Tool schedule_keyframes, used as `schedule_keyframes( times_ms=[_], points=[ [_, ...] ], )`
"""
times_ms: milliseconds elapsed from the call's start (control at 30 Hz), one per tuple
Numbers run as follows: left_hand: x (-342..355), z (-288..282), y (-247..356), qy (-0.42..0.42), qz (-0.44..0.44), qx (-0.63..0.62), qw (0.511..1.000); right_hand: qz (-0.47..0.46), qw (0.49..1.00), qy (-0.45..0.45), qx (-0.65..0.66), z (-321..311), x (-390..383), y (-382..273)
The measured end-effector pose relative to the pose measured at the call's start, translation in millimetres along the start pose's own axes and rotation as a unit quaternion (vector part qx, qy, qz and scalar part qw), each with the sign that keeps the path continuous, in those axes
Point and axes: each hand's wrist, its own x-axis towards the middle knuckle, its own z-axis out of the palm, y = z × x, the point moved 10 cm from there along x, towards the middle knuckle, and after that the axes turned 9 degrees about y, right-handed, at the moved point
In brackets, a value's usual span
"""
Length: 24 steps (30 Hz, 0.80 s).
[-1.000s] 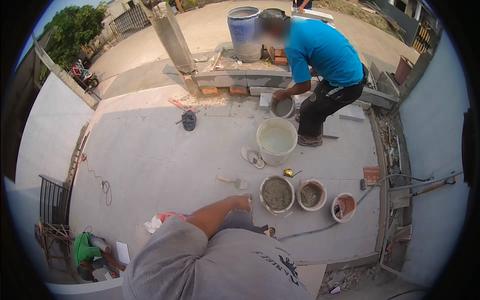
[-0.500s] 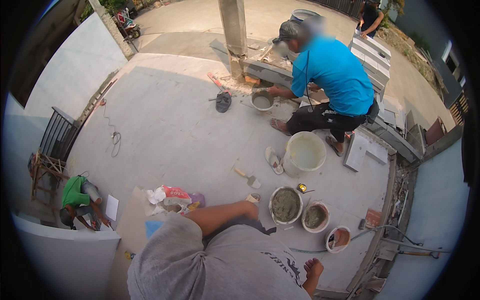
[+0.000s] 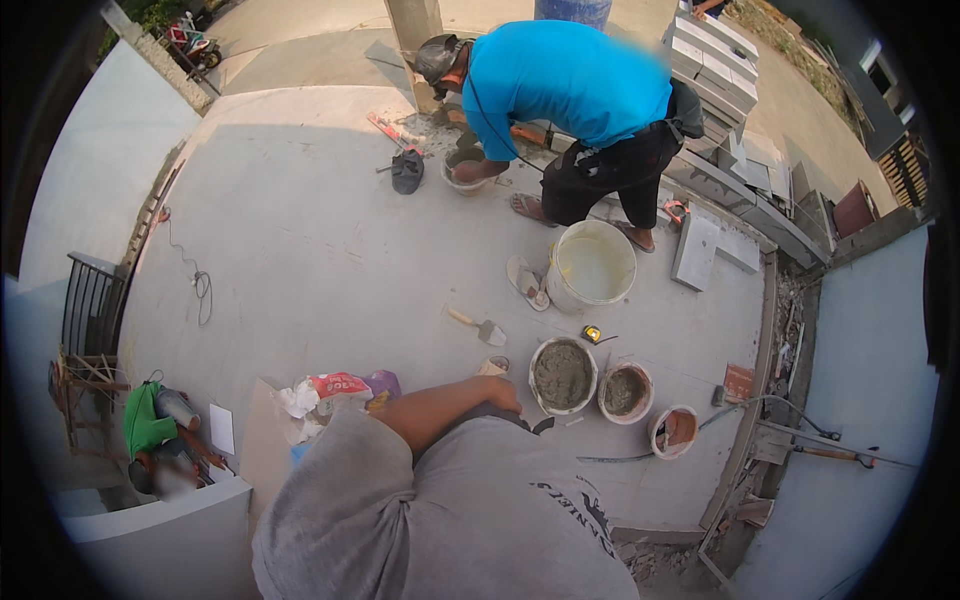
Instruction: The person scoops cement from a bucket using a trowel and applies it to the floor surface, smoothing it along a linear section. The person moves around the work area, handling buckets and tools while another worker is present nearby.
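My left hand (image 3: 498,396) rests at my bent knee below the trowel, its fingers too indistinct to read. My right hand is out of view. A trowel (image 3: 484,330) with a wooden handle lies on the floor near a flip-flop (image 3: 525,283) and a yellow tape measure (image 3: 590,333). To the right of my knee stand a bucket of grey mortar (image 3: 562,375), a smaller mortar bucket (image 3: 625,390) and a reddish-lined bucket (image 3: 673,432). Torn sacks (image 3: 335,390) lie left of my arm.
A co-worker in blue (image 3: 560,80) bends over a small bucket (image 3: 450,178), behind a large water bucket (image 3: 590,262). Light blocks (image 3: 705,255) lie at right; a hose (image 3: 615,459) crosses the floor. Another person in green (image 3: 150,420) crouches at lower left, beside a low wall (image 3: 170,520).
The blue-shirted co-worker has stooped lower and moved leftward, with the small bucket now further left. My right hand, visible half a second ago, has left the view. My left hand stays at my knee.
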Motion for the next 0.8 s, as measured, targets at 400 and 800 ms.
schedule_keyframes(
  times_ms=[400,800],
  points=[
    [0,35,-187,0.042,-0.227,-0.076,0.97,-0.072,0.985,0.132,-0.09,-58,-37,78],
    [148,77,-359,0.039,-0.378,0.006,0.925,0.224,0.968,0.067,0.091,142,23,97]
  ],
)
